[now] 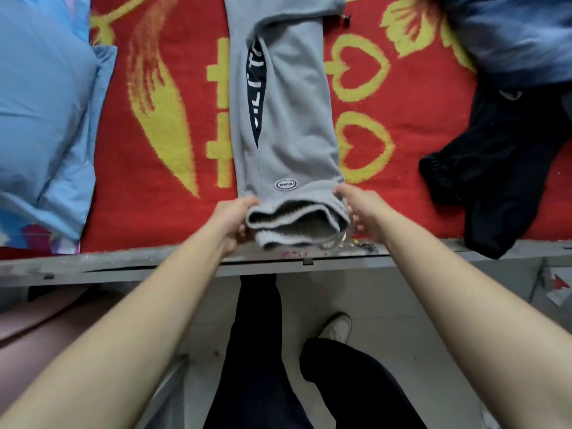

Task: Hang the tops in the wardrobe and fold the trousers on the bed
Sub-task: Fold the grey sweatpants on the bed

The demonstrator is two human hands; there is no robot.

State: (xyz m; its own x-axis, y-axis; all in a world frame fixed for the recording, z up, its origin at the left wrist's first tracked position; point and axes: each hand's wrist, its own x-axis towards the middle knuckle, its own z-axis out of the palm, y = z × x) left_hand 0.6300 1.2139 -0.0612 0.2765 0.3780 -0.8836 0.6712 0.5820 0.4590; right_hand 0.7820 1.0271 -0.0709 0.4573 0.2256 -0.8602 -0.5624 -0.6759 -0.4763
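Observation:
Grey trousers (294, 119) lie lengthwise on the red and yellow blanket (173, 168), legs laid one on the other and pointing away from me. A black panel with white letters runs down the side. Their waistband sits at the bed's near edge. My left hand (235, 221) grips the waistband's left corner. My right hand (359, 209) holds its right corner, lifting it slightly off the bed. A black garment (495, 168) lies crumpled on the right and hangs over the edge.
A light blue pillow (43, 119) fills the left of the bed. Blue fabric (520, 35) is piled at the far right. The grey bed frame (123, 264) runs across in front of my legs. A white shoe (337, 328) stands on the tiled floor.

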